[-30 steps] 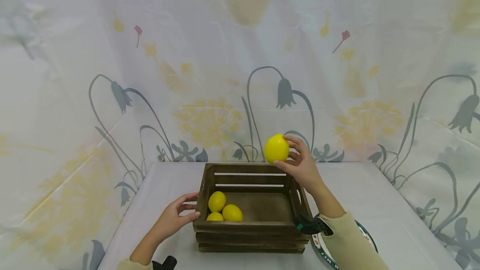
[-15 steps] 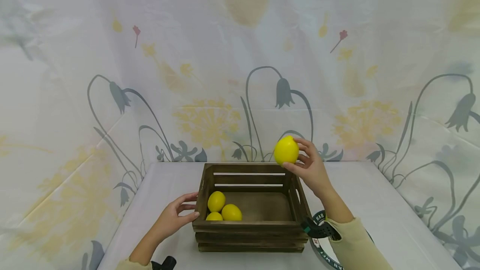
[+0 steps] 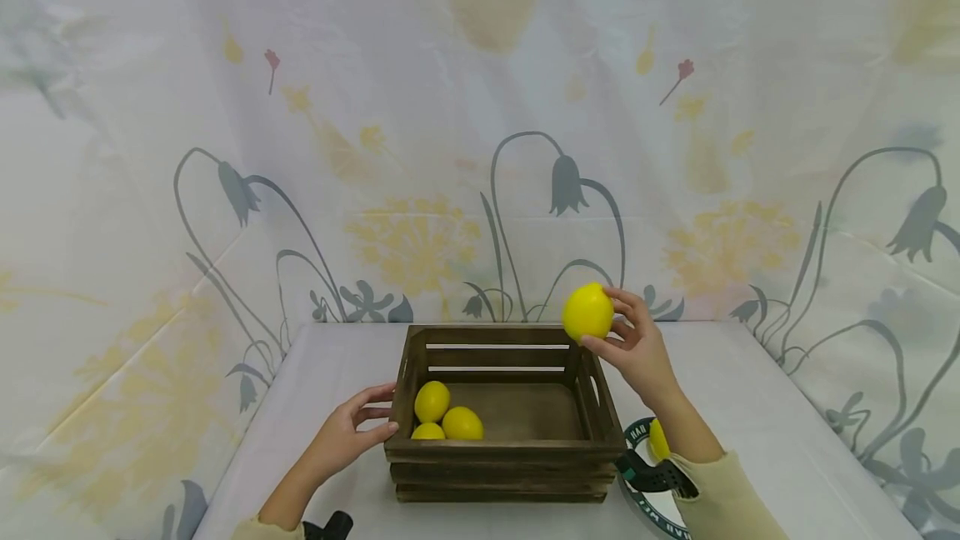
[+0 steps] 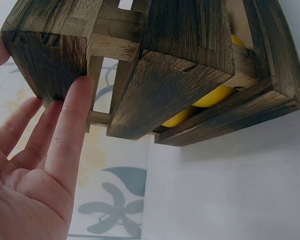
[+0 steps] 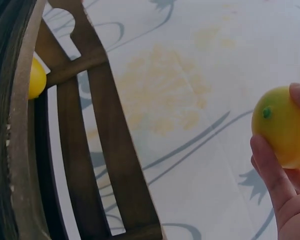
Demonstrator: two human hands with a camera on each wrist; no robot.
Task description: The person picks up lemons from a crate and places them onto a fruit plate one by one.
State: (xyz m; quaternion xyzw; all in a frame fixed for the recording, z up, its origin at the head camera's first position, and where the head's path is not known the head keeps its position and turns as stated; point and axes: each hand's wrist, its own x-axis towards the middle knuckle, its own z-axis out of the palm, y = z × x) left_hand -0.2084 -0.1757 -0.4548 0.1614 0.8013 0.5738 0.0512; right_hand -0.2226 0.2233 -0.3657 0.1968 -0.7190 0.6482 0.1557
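My right hand (image 3: 637,348) holds a yellow lemon (image 3: 588,312) between thumb and fingers, above the crate's back right corner. In the right wrist view this lemon (image 5: 280,127) shows a green stem end. A dark slatted wooden crate (image 3: 498,473) stands in the middle of the table. Three lemons (image 3: 462,423) are visible in its front left corner. My left hand (image 3: 347,432) touches the crate's left end; in the left wrist view its fairly straight fingers (image 4: 72,115) rest against a slat.
Right of the crate lies a white plate (image 3: 637,432) with a dark green lettered rim. Another yellow fruit (image 3: 658,440) shows on it, mostly hidden by my right forearm. A white cloth (image 3: 337,357) covers the table, and a flowered curtain (image 3: 420,107) hangs behind.
My right hand has moved right and slightly down with the lemon. More of the plate and a yellow fruit on it now show. My left hand and the crate stay in place.
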